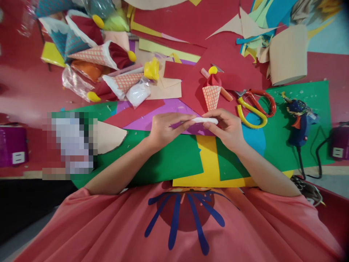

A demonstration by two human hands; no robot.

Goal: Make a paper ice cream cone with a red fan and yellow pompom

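Between my two hands is a thin white strip of soft modelling clay [205, 120], held level above the coloured sheets. The fingers of my left hand [169, 126] pinch its left end. At the other end, my right hand [227, 128] grips it between thumb and fingers. Just beyond my right hand lies a small paper ice cream cone [212, 95] with an orange grid pattern, a dark red top and a yellow ball. Scissors [252, 105] with one yellow and one red handle lie to the right of that hand.
A blue glue gun [299, 123] with a cord lies at the right on green foam sheet [319, 98]. Larger paper cones [92, 54] and a bag of white clay [138, 92] sit at the upper left. A beige roll [289, 54] stands at the upper right, near paper scraps.
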